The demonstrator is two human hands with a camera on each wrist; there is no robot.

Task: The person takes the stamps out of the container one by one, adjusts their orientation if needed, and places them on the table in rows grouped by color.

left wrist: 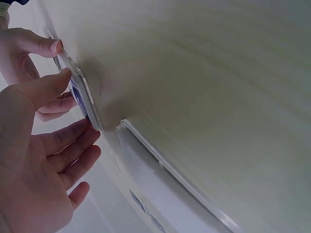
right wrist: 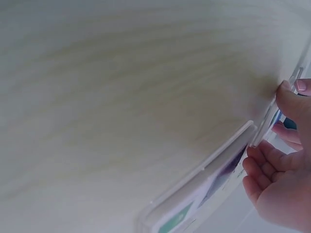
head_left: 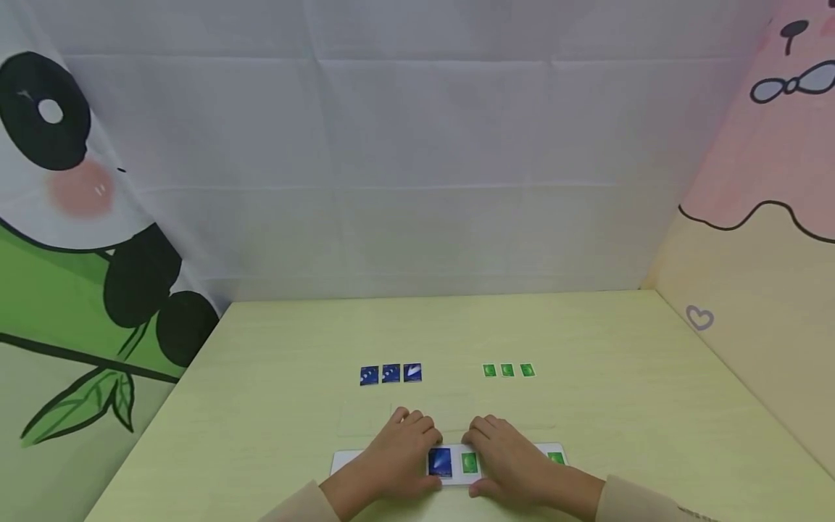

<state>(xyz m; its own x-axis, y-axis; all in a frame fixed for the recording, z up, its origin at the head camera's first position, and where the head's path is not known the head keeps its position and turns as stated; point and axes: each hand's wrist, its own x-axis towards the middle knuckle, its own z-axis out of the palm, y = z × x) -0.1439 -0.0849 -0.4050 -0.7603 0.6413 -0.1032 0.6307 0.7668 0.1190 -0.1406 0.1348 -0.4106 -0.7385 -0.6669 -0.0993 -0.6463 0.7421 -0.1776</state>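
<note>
A white card (head_left: 455,465) bearing a blue picture and a green one lies flat between my hands near the table's front. My left hand (head_left: 404,454) holds its left end, thumb at the near edge and fingertips at the far edge. At the opposite end my right hand (head_left: 512,462) grips the same way. Beneath the left forearm lies another white card (head_left: 342,459), mostly hidden in the head view. A third white card (head_left: 543,447) with a green picture (head_left: 556,457) is partly covered by the right hand; the right wrist view also shows a dark picture on it.
Three small blue picture squares (head_left: 391,373) form a row farther back on the pale yellow table (head_left: 274,406). To their right is a row of three smaller green squares (head_left: 508,370). A white cloth (head_left: 430,181) hangs behind, and printed panels flank both sides.
</note>
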